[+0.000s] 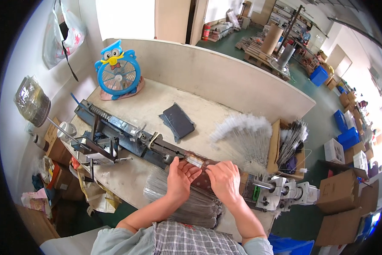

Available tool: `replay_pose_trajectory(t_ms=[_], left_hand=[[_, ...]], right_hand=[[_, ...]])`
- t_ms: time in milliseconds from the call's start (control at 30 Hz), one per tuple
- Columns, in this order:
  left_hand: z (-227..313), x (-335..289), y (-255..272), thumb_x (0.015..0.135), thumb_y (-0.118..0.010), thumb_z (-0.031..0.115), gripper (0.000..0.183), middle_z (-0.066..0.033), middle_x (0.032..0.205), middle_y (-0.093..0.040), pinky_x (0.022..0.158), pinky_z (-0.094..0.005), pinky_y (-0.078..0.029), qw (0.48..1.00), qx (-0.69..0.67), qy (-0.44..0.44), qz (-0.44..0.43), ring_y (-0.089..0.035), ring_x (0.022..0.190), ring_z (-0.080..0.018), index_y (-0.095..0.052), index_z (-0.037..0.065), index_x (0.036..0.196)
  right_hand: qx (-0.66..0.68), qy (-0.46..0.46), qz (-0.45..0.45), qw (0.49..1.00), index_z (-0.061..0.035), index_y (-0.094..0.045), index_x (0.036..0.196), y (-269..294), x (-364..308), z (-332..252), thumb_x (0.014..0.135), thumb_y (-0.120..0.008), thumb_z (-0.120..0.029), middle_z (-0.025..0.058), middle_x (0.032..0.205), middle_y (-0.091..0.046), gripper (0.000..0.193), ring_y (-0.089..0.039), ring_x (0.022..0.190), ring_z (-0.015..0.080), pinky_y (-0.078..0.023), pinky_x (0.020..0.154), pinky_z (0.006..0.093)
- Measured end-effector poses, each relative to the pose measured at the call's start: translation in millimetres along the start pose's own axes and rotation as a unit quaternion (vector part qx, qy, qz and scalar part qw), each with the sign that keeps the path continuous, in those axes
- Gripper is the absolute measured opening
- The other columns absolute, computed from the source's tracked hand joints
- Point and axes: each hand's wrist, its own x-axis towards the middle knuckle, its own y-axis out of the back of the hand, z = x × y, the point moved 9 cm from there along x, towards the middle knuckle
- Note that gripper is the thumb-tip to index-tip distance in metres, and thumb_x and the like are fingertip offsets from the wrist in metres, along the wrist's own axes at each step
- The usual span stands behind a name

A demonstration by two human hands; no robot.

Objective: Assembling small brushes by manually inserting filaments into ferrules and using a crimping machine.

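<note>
A long metal bench machine [127,129] runs across the table to a silver spindle unit [280,191] at the right. Over its middle, my left hand [181,178] is palm up, thumb apart and fingers loosely bent, just below a small white cylindrical piece [194,160]. Whether those fingers touch it cannot be made out. My right hand [224,180] is closed in a pinch at the piece's right end, over a brown spotted strip [203,180]; what is pinched is too small to name. A bundle of thin wires [186,208] lies under my forearms.
White-tipped wire brushes [246,136] fan out at the right, beside a cardboard box [274,144] of more wires. A dark flat pad [178,121], a blue cartoon fan [118,72] and a lamp [33,102] stand farther off. A low partition [225,74] borders the table's back.
</note>
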Motion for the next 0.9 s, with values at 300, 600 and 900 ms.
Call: replay_pose_trajectory(t_ms=[300, 600, 900], left_hand=[[1, -7, -8, 0.097, -0.029, 0.050, 0.059, -0.0124, 0.124, -0.052, 0.093, -0.0344, -0.042, 0.987, 0.160, 0.017, -0.020, -0.053, 0.109, -0.0204, -0.040, 0.003, 0.130], [86, -23, 102, 0.088, -0.059, 0.022, 0.031, -0.0081, 0.102, -0.063, 0.073, -0.0307, -0.049, 0.940, 0.285, -0.088, 0.165, -0.061, 0.084, -0.0188, -0.055, 0.006, 0.115], [303, -97, 372, 0.081, -0.066, 0.047, 0.041, 0.0014, 0.082, -0.062, 0.063, -0.0214, -0.042, 0.823, 0.155, -0.309, 0.451, -0.056, 0.078, -0.0070, -0.063, 0.009, 0.096]], right_hand=[[0.069, 0.010, 0.013, 0.997, -0.0070, -0.066, 0.089, 17, 0, 8, 0.076, -0.066, -0.014, 0.0048, 0.085, -0.064, 0.015, -0.056, 0.089, 0.0239, -0.044, 0.078, 0.0370], [0.154, -0.063, -0.076, 0.983, -0.0052, -0.066, 0.092, 10, -71, 40, 0.080, -0.065, -0.012, 0.0094, 0.080, -0.066, 0.015, -0.063, 0.073, 0.0274, -0.051, 0.061, 0.0357], [0.114, -0.121, -0.271, 0.948, -0.0104, -0.068, 0.091, -26, -111, 49, 0.081, -0.062, -0.020, 0.0070, 0.086, -0.066, 0.015, -0.063, 0.081, 0.0273, -0.051, 0.067, 0.0388]])
